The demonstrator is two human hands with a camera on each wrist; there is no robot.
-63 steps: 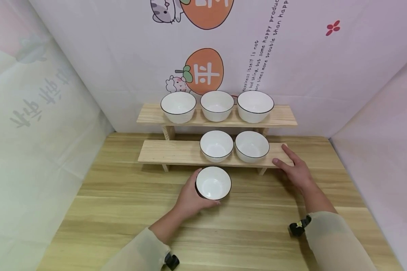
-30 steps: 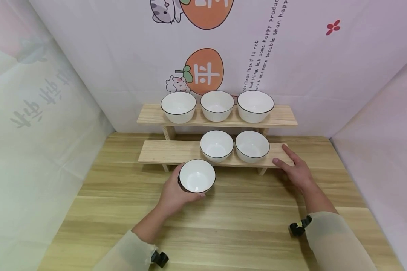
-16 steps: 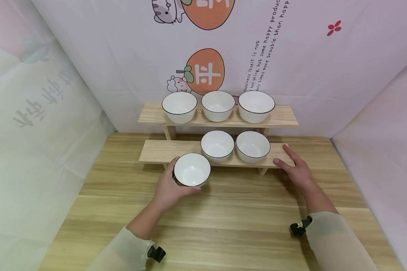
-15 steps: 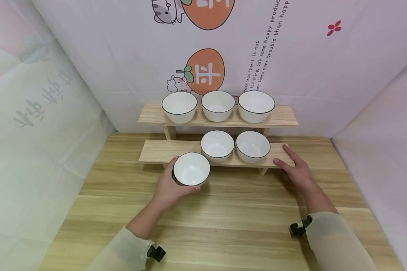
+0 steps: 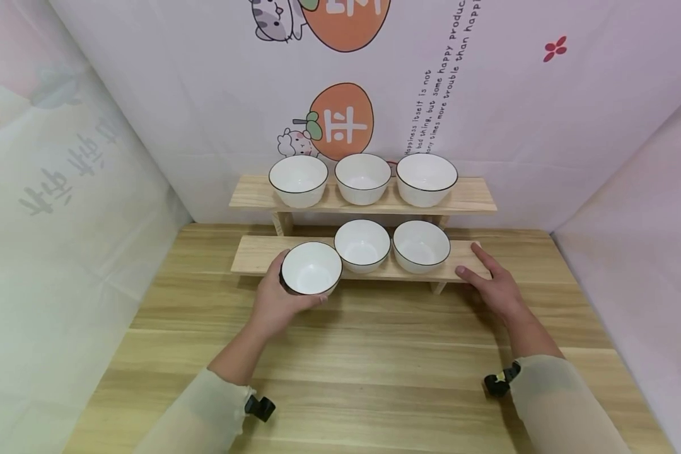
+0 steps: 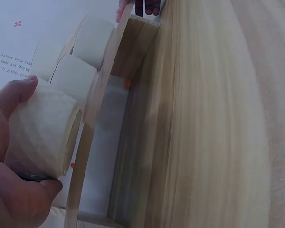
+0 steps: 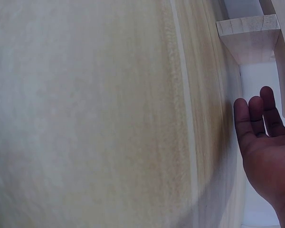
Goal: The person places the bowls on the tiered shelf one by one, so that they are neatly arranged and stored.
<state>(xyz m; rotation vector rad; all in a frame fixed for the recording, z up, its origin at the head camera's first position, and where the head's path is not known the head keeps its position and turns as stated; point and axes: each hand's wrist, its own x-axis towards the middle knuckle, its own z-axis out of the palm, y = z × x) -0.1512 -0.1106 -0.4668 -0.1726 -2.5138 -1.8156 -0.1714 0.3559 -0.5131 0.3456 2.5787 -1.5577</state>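
Note:
My left hand [image 5: 272, 302] grips a white bowl [image 5: 311, 270] with a thin dark rim, thumb on its near side. The held bowl overlaps the front of the lower wooden shelf [image 5: 261, 251]; in the left wrist view its foot [image 6: 72, 142] appears just apart from the board. Two matching bowls, a middle one [image 5: 362, 246] and a right one [image 5: 422, 246], stand beside it on that shelf. At the shelf's right end my right hand [image 5: 499, 290] holds the board between thumb and forefinger. Its other fingers [image 7: 244, 123] extend straight below, seen in the right wrist view.
The upper wooden shelf [image 5: 477, 192] carries three more white bowls, left [image 5: 299, 181], middle [image 5: 363, 179] and right [image 5: 427, 180]. Behind it hangs a printed cloth [image 5: 488, 113]. Pale cloth walls flank the wooden table [image 5: 386, 366] on both sides.
My left hand has carried the bowl leftward and away from me, from in front of the middle bowl to over the lower shelf's left part. My right hand has stayed put.

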